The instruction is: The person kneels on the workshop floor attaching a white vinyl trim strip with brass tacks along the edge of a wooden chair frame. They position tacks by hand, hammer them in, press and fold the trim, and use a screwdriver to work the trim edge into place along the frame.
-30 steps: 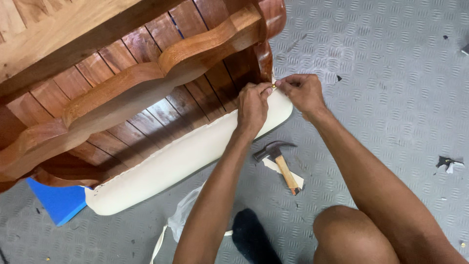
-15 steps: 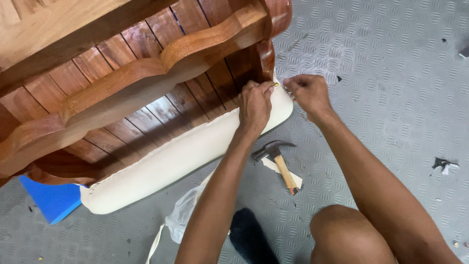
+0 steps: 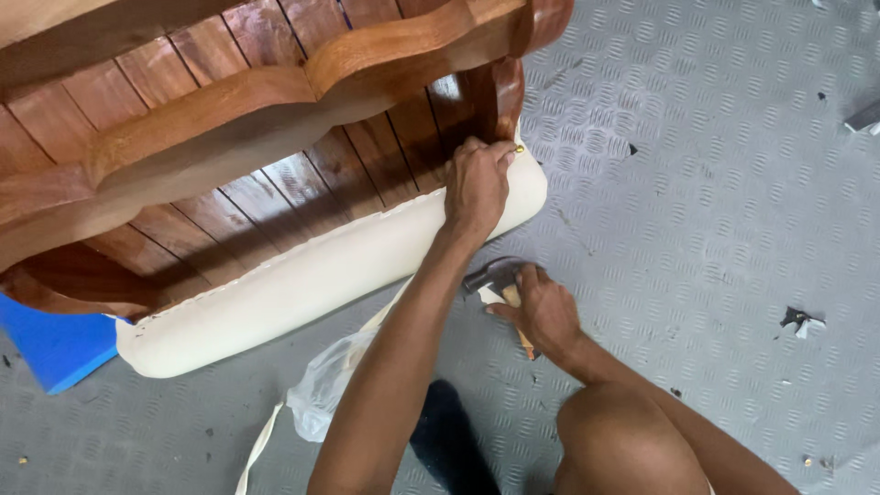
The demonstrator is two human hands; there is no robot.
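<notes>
Head view: a dark wooden chair frame (image 3: 229,137) lies tipped on the grey patterned floor (image 3: 715,183), its cream padded seat (image 3: 302,275) edged where fabric meets slats. Left hand (image 3: 477,183) presses there, fingers curled, pinching a small brass tack (image 3: 519,148). Right hand (image 3: 545,312) lies on a hammer (image 3: 495,275), fingers closing round its wooden handle. Clear plastic bag (image 3: 325,390) lies just below the seat, blue block (image 3: 50,344) at left.

light: soft, even | shadows: faint | glare: varnished wood (image 3: 440,101) | focus: slightly soft
</notes>
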